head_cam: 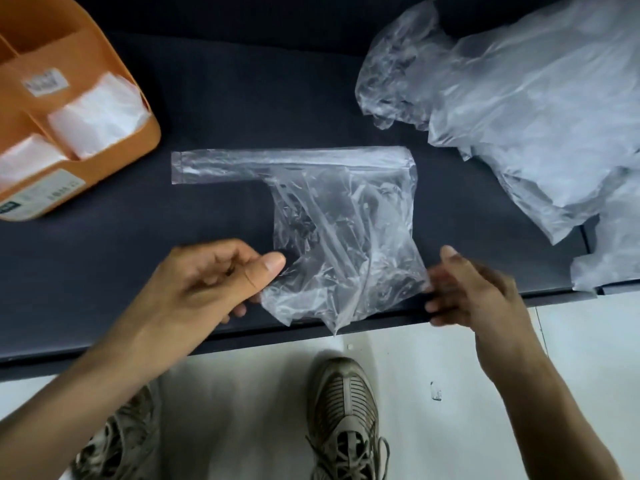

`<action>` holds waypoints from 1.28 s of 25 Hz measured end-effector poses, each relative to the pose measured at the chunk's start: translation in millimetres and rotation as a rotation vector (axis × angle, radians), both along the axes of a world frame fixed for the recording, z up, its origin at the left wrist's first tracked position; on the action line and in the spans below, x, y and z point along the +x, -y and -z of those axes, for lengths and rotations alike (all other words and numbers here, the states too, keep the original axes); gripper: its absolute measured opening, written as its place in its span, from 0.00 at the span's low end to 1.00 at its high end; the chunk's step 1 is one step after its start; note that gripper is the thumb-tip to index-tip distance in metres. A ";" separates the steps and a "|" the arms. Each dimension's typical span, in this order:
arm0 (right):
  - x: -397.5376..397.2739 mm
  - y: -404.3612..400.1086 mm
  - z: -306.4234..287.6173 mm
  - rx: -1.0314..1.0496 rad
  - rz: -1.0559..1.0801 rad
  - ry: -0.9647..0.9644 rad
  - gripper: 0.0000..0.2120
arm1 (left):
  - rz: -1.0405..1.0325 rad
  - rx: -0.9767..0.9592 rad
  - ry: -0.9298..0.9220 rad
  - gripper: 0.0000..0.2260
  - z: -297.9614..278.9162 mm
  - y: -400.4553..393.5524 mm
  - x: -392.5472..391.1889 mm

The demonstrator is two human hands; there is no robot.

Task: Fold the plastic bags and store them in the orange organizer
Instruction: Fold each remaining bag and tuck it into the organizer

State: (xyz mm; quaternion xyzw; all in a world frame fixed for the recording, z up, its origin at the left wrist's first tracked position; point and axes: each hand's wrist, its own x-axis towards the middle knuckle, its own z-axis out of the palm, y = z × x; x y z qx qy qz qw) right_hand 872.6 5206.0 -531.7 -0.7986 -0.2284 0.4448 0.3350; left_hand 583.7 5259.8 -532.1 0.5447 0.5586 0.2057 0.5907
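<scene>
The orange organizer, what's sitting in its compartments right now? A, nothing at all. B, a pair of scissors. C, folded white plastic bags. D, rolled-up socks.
C: the orange organizer at the left of the dark table holds folded white plastic bags in its near compartments, while both hands work on a clear bag at the table's front edge.

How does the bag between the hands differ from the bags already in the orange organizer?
The held bag is clear and partly folded on the dark surface, pinched by the left hand and right hand. The stored bags look white, compact, tucked inside the organizer. Both are plastic.
</scene>
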 end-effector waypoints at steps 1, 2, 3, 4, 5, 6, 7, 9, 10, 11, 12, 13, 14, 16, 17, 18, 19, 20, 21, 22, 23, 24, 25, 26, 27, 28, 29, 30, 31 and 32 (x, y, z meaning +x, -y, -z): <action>-2.6 6.5 -0.5 -0.029 -0.024 -0.017 0.21 | 0.010 -0.066 -0.003 0.30 -0.2 1.2 1.7; -3.5 10.3 1.1 -0.058 -0.039 -0.037 0.22 | 0.041 -0.156 -0.001 0.33 -1.3 2.1 3.6; -3.7 11.6 3.3 -0.085 -0.046 -0.068 0.23 | 0.084 -0.252 0.013 0.34 -2.1 3.3 4.9; -3.2 11.4 5.4 -0.100 -0.044 -0.109 0.23 | 0.124 -0.333 0.041 0.32 -2.9 4.3 6.5; -3.0 9.9 6.6 -0.101 -0.037 -0.157 0.22 | 0.149 -0.379 0.080 0.29 -3.0 5.3 7.5; -2.8 7.9 7.5 -0.087 -0.029 -0.204 0.19 | 0.151 -0.397 0.111 0.24 -3.2 6.3 8.5; -3.0 5.4 7.8 -0.064 -0.020 -0.243 0.15 | 0.130 -0.400 0.135 0.19 -1.8 7.2 8.6; -2.2 2.1 8.3 -0.018 0.004 -0.292 0.10 | 0.036 -0.421 0.183 0.11 1.2 8.2 8.9; -1.0 1.1 9.0 -0.005 0.015 -0.302 0.09 | -0.021 -0.439 0.212 0.10 2.8 7.5 8.5; 0.6 0.7 9.5 0.003 0.027 -0.305 0.09 | -0.068 -0.449 0.238 0.10 5.1 5.5 6.7; 3.0 0.5 9.9 0.010 0.045 -0.303 0.09 | -0.097 -0.453 0.262 0.13 7.9 2.6 3.2; 5.6 0.4 10.2 0.017 0.071 -0.300 0.08 | -0.114 -0.450 0.288 0.17 11.4 -0.7 -1.9; 8.7 0.1 10.7 0.022 0.103 -0.295 0.08 | -0.130 -0.444 0.317 0.22 14.0 -4.3 -7.9; 15.6 -0.7 11.9 0.017 0.163 -0.281 0.07 | -0.162 -0.421 0.330 0.27 19.2 -11.4 -23.4; 18.3 -1.6 12.7 0.008 0.183 -0.278 0.07 | -0.173 -0.409 0.307 0.27 22.2 -15.0 -31.8; 20.2 -2.4 13.6 0.001 0.193 -0.279 0.07 | -0.174 -0.400 0.275 0.26 24.8 -18.2 -39.2; 20.8 -3.5 14.6 -0.007 0.196 -0.284 0.06 | -0.164 -0.396 0.244 0.24 26.8 -20.8 -45.4; 20.7 -4.4 15.9 -0.015 0.199 -0.289 0.06 | -0.145 -0.394 0.226 0.23 28.7 -22.6 -49.8; 20.0 -5.4 16.8 -0.022 0.203 -0.295 0.06 | -0.119 -0.378 0.221 0.25 30.7 -23.8 -53.6; 18.8 -6.4 17.4 -0.028 0.210 -0.301 0.05 | -0.099 -0.358 0.224 0.29 32.8 -24.5 -57.0; 18.0 -7.1 17.6 -0.030 0.217 -0.306 0.05 | -0.078 -0.341 0.220 0.32 34.0 -25.2 -59.5; 17.7 -7.5 17.7 -0.024 0.223 -0.306 0.05 | -0.060 -0.323 0.208 0.35 34.2 -25.9 -61.7; 18.3 -7.2 17.7 -0.014 0.230 -0.298 0.05 | -0.034 -0.304 0.189 0.36 34.0 -26.9 -64.1; 19.4 -6.4 17.8 0.000 0.236 -0.282 0.05 | -0.011 -0.276 0.161 0.37 33.7 -28.4 -65.7; 20.7 -5.5 18.0 0.013 0.244 -0.260 0.05 | -0.005 -0.250 0.133 0.38 34.4 -30.2 -68.3; 22.1 -4.3 18.4 0.023 0.250 -0.239 0.04 | -0.007 -0.228 0.102 0.38 34.6 -32.0 -70.7; 22.9 -3.2 18.5 0.030 0.247 -0.230 0.04 | -0.008 -0.215 0.076 0.38 32.7 -33.5 -72.0; 23.1 -2.5 18.7 0.033 0.235 -0.231 0.04 | 0.001 -0.205 0.046 0.38 30.7 -34.0 -72.4; 22.4 -2.0 18.7 0.032 0.218 -0.237 0.04 | 0.026 -0.194 0.009 0.36 28.0 -33.0 -71.1; 21.2 -2.0 19.1 0.030 0.205 -0.240 0.04 | 0.069 -0.174 -0.045 0.32 24.9 -30.7 -67.5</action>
